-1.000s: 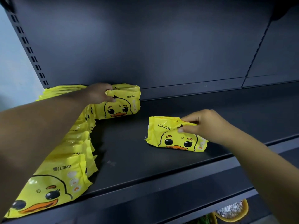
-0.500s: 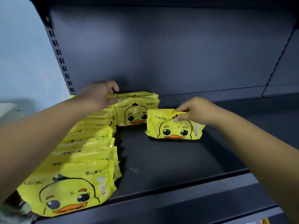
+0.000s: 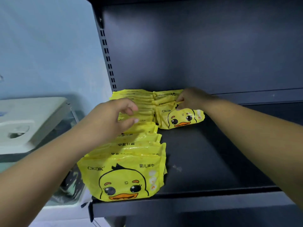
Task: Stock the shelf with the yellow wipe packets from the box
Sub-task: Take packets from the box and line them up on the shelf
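Two hands work at the left end of a dark shelf point(image 3: 205, 161). The right hand point(image 3: 191, 99) pinches the top edge of a yellow wipe packet point(image 3: 178, 118), which stands on the shelf at the front of a short second row, just beside the long row of packets point(image 3: 131, 154) running from the shelf's front edge to its back panel. The left hand point(image 3: 113, 118) hovers over that long row, fingers loosely curled, holding nothing. A pale bin point(image 3: 24, 122) sits left of the shelf.
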### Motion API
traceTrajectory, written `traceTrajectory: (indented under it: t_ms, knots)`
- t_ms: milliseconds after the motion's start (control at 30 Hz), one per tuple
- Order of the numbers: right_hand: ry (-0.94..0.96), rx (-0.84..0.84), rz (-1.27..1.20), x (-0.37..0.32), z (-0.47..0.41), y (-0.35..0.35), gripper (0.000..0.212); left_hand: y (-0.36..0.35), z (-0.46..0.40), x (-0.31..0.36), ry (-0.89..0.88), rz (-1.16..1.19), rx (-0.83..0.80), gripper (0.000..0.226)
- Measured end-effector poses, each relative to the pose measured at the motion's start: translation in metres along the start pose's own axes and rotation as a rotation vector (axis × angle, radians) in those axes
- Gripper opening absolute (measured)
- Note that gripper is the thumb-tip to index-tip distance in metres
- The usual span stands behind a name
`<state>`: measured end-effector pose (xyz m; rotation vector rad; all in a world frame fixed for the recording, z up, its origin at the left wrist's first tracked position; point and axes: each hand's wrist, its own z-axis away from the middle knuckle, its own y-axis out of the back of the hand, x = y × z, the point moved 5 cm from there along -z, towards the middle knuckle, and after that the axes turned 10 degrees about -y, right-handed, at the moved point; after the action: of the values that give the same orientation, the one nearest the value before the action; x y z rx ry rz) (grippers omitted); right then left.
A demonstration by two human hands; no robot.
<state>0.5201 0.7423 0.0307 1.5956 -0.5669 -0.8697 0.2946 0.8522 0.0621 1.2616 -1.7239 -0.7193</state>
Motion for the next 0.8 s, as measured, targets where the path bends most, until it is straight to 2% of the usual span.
traceTrajectory:
  t_ms: [100, 167, 267, 367, 433, 633, 700, 800]
  knots:
    - [-0.041, 0.051, 0.091, 0.007, -0.001, -0.008, 0.039, -0.003, 0.009, 0.002, 0.018, -0.028, -0.006, 0.021]
    - [-0.08, 0.146, 0.162, 0.009, 0.008, -0.003, 0.037, -0.003, 0.014, 0.006, -0.012, -0.09, -0.015, 0.014]
    - [-0.066, 0.324, 0.224, 0.007, 0.03, 0.01, 0.036, 0.0, 0.019, 0.015, -0.052, -0.194, -0.016, 0.026]
    - [-0.009, 0.437, 0.146, 0.003, 0.057, 0.019, 0.031, 0.005, 0.022, 0.033, -0.098, -0.202, 0.03, 0.029]
    - [0.038, 0.494, 0.09, 0.0, 0.082, 0.026, 0.03, 0.007, 0.024, 0.049, -0.128, -0.197, 0.065, 0.038]
    - [0.276, 0.701, -0.076, -0.004, 0.178, 0.053, 0.026, 0.011, 0.047, 0.118, -0.221, -0.224, 0.146, 0.047]
    - [0.338, 0.827, -0.079, 0.002, 0.219, 0.06, 0.029, 0.009, 0.06, 0.146, -0.269, -0.278, 0.169, 0.041]
    - [0.373, 0.84, -0.094, 0.017, 0.272, 0.062, 0.036, -0.005, 0.084, 0.192, -0.34, -0.379, 0.127, 0.031]
